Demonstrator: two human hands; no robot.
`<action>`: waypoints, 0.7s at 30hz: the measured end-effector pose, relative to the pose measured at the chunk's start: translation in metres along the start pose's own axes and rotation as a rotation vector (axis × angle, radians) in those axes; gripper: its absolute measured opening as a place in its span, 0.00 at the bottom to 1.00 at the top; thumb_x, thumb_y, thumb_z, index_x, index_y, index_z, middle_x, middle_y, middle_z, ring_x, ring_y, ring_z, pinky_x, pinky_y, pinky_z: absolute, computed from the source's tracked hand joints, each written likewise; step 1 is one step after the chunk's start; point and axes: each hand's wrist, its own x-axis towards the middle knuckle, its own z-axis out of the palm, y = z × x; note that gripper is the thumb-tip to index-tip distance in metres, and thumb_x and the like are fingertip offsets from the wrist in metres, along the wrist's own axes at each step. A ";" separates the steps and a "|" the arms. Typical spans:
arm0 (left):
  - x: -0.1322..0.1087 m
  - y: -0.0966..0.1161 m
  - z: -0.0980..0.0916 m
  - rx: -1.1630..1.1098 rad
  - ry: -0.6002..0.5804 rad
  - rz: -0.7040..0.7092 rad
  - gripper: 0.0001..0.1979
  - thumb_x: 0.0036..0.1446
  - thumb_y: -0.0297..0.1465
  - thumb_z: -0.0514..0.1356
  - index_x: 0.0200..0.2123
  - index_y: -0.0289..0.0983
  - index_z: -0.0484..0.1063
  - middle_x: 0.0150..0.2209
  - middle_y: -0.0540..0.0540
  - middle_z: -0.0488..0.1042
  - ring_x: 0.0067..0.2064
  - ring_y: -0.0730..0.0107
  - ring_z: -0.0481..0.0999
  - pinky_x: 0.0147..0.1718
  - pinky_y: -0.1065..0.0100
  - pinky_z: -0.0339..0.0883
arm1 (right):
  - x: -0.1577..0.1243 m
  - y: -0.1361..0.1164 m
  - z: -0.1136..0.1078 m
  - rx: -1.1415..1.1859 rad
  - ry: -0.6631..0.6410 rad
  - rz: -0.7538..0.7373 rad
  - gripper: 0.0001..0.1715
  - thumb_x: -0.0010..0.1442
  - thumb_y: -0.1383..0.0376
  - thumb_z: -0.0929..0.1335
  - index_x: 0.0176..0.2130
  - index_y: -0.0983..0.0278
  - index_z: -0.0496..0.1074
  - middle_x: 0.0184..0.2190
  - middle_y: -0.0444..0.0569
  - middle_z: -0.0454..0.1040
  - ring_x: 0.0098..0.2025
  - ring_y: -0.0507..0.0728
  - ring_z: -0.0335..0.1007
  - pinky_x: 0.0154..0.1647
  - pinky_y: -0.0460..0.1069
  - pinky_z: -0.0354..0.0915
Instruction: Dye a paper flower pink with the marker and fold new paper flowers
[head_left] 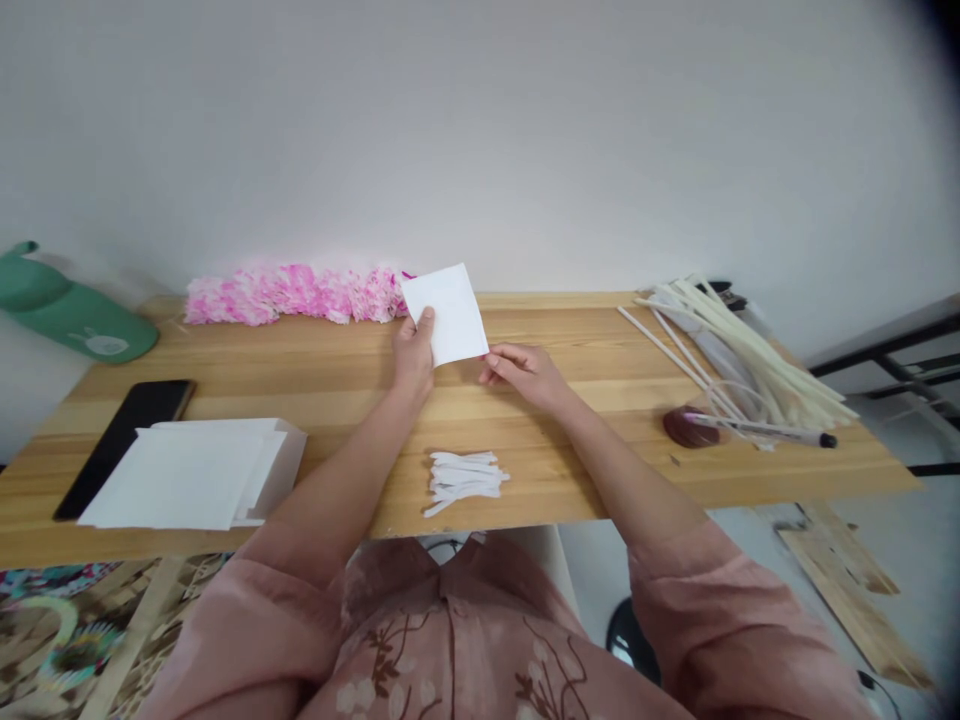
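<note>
My left hand (415, 352) grips a square white paper sheet (451, 312) by its left edge, thumb on top, raised above the wooden table (540, 330). The paper is tilted and may be folded or several layers thick. At its lower right corner, my right hand (526, 376) has thumb and fingers pinched together. Nearer to me, between my forearms, lies a small pile of narrow white strips (466, 478). Left of my left forearm rests a stack of white paper sheets (195, 470).
Fluffy pink-and-white paper blooms (296, 294) line the wall. At left are a green bottle (82, 312) and a black phone (124, 445). At right lie long cream sticks (757, 350), a dark red round object (690, 427) and a pen (795, 436).
</note>
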 end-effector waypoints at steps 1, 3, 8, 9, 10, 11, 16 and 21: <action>0.000 0.000 0.000 0.005 0.000 0.002 0.26 0.42 0.45 0.69 0.39 0.34 0.73 0.42 0.41 0.79 0.45 0.61 0.78 0.43 0.66 0.71 | 0.000 0.000 0.000 -0.002 -0.001 -0.001 0.19 0.60 0.51 0.65 0.32 0.64 0.74 0.29 0.47 0.79 0.30 0.52 0.73 0.36 0.47 0.67; 0.000 0.000 0.000 0.013 0.003 0.004 0.26 0.42 0.46 0.69 0.39 0.34 0.73 0.41 0.41 0.79 0.45 0.61 0.78 0.43 0.66 0.71 | 0.000 0.001 0.000 -0.003 -0.007 -0.003 0.19 0.61 0.51 0.65 0.32 0.63 0.74 0.29 0.47 0.79 0.30 0.52 0.73 0.36 0.47 0.67; 0.001 -0.002 -0.001 0.014 0.017 0.000 0.26 0.41 0.46 0.69 0.39 0.34 0.73 0.41 0.41 0.80 0.42 0.62 0.78 0.41 0.65 0.71 | 0.001 0.002 -0.001 0.004 -0.001 -0.003 0.19 0.60 0.51 0.65 0.31 0.64 0.73 0.29 0.47 0.78 0.30 0.52 0.72 0.35 0.47 0.67; 0.001 -0.003 -0.001 0.014 0.019 0.000 0.27 0.41 0.46 0.70 0.39 0.34 0.73 0.41 0.41 0.80 0.42 0.62 0.78 0.41 0.65 0.71 | 0.001 0.002 -0.001 0.004 -0.001 -0.002 0.20 0.60 0.51 0.65 0.31 0.64 0.73 0.29 0.47 0.78 0.30 0.52 0.72 0.35 0.47 0.67; 0.001 -0.003 -0.001 0.013 0.020 -0.001 0.27 0.41 0.46 0.70 0.39 0.34 0.73 0.40 0.41 0.80 0.42 0.62 0.78 0.41 0.65 0.71 | 0.001 0.001 -0.001 0.005 -0.002 -0.001 0.20 0.60 0.51 0.65 0.30 0.64 0.73 0.29 0.47 0.78 0.30 0.52 0.72 0.35 0.47 0.67; 0.001 -0.004 -0.001 0.012 0.020 -0.003 0.27 0.41 0.46 0.70 0.39 0.33 0.73 0.40 0.41 0.80 0.42 0.61 0.78 0.42 0.65 0.71 | 0.001 0.001 -0.001 0.009 -0.004 -0.001 0.20 0.60 0.51 0.65 0.30 0.63 0.73 0.29 0.47 0.78 0.30 0.52 0.73 0.35 0.47 0.67; 0.000 -0.004 -0.001 0.013 0.011 -0.012 0.27 0.40 0.46 0.70 0.39 0.34 0.73 0.40 0.42 0.80 0.41 0.62 0.78 0.43 0.64 0.72 | 0.000 0.000 -0.001 -0.001 -0.020 -0.002 0.19 0.59 0.51 0.66 0.30 0.63 0.73 0.29 0.47 0.78 0.30 0.53 0.73 0.36 0.48 0.67; -0.001 -0.004 0.000 0.040 0.015 -0.021 0.26 0.41 0.46 0.69 0.38 0.34 0.73 0.38 0.43 0.80 0.40 0.64 0.78 0.42 0.65 0.72 | 0.001 0.001 -0.002 -0.035 -0.022 -0.017 0.19 0.61 0.52 0.64 0.29 0.64 0.73 0.30 0.47 0.78 0.30 0.52 0.73 0.36 0.48 0.67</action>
